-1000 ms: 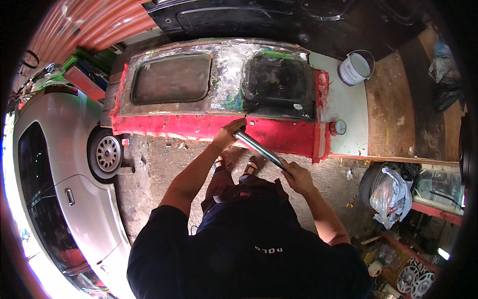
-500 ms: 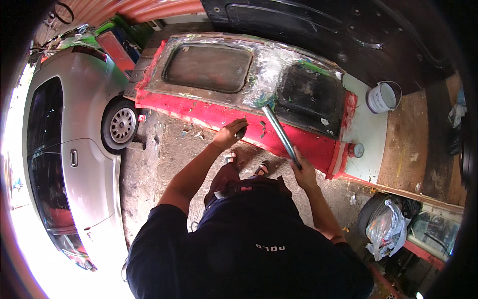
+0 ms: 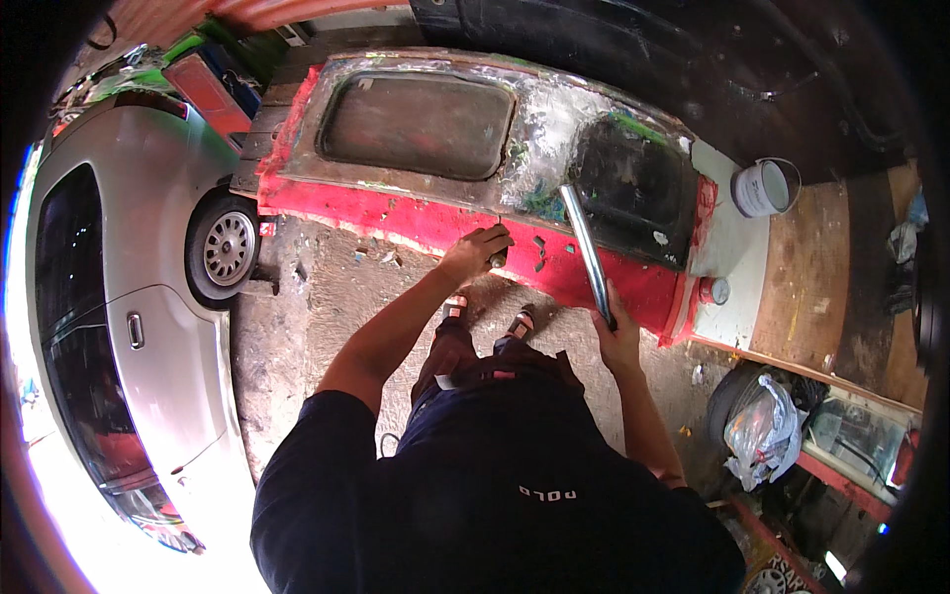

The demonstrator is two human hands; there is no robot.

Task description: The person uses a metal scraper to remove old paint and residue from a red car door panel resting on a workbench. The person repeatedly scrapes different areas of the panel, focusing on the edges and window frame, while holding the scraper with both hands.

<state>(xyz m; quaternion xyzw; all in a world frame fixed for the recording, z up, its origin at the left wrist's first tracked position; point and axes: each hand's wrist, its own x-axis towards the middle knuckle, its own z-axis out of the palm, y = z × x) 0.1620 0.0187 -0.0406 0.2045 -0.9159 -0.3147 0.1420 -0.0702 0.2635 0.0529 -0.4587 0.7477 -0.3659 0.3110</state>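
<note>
My right hand [image 3: 616,332] is closed around the lower end of a shiny metal tube [image 3: 584,243]. The tube slants up and left, its far end over the edge of a worn vehicle panel [image 3: 539,107] with two recessed areas. Over the near edge of the red cloth [image 3: 386,213], my left hand [image 3: 479,249] is closed on a short dark object with a rounded brownish end [image 3: 498,259]; the fingers hide most of it, so its kind cannot be told. A few dark flakes [image 3: 539,253] lie on the cloth between my hands.
A silver car [image 3: 148,287] stands close on the left. Right of the panel are a white bucket [image 3: 762,189] and a small tin [image 3: 712,290] on the worktop [image 3: 737,238]. A plastic bag [image 3: 764,428] hangs below, at the right. A dark panel [image 3: 653,49] stands behind.
My left hand has moved right, closer to the tube, and turned more knuckles-up over its object. The tube has shifted slightly right and stands steeper. The view has shifted a little.
</note>
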